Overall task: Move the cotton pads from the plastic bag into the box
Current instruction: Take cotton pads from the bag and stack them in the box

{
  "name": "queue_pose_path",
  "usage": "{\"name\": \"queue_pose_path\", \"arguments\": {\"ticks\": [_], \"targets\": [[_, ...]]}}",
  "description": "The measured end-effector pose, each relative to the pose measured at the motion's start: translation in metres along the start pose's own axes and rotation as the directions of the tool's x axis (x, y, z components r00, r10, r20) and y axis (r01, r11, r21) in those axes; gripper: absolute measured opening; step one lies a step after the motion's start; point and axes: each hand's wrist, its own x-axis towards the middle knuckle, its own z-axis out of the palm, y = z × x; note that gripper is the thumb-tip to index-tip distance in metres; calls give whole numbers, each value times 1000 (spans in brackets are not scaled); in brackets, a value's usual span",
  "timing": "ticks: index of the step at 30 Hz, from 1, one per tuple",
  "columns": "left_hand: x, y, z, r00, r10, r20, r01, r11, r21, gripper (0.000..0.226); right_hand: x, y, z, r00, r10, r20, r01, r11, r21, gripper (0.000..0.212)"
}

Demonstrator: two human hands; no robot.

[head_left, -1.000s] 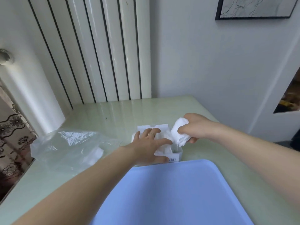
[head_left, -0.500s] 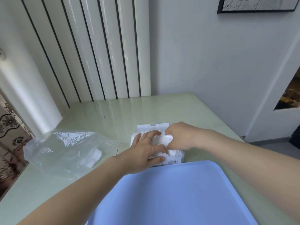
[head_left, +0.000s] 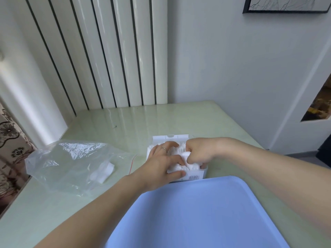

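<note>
right hand (head_left: 198, 152) has come down from above the small white rectangular box (head_left: 195, 175), fingers curled on white cotton pads (head_left: 176, 152); left hand (head_left: 164, 163) lies flat, pressing them. clear crumpled plastic bag (head_left: 71, 163) on pale green bench (head_left: 111, 126) holds a few more.

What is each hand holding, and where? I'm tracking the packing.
Right hand grips cotton pads from above; left hand presses flat on those inside the box.
</note>
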Motion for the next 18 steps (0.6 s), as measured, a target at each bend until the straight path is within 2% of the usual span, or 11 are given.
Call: {"name": "queue_pose_path", "arguments": {"ticks": [5, 8, 14, 17, 18], "targets": [[2, 0, 1, 1000, 1, -23, -2, 1000, -11, 19, -17, -2, 20, 967, -156, -203, 116, 974, -197, 22], [3, -1, 3, 1000, -8, -29, 7, 1000, -11, 19, -17, -4, 19, 963, -120, -240, 50, 959, -279, 18], [3, -5, 6, 999, -19, -30, 20, 1000, 11, 20, -5, -7, 8, 997, 11, -72, -16, 998, -66, 13], [4, -6, 7, 999, -24, -43, 24, 1000, 9, 24, -8, -8, 6, 997, 71, -21, -69, 995, 78, 22], [4, -6, 7, 998, -34, -49, 33, 999, -1, 27, -10, -6, 5, 997, 83, 6, -83, 985, 150, 19]]}}
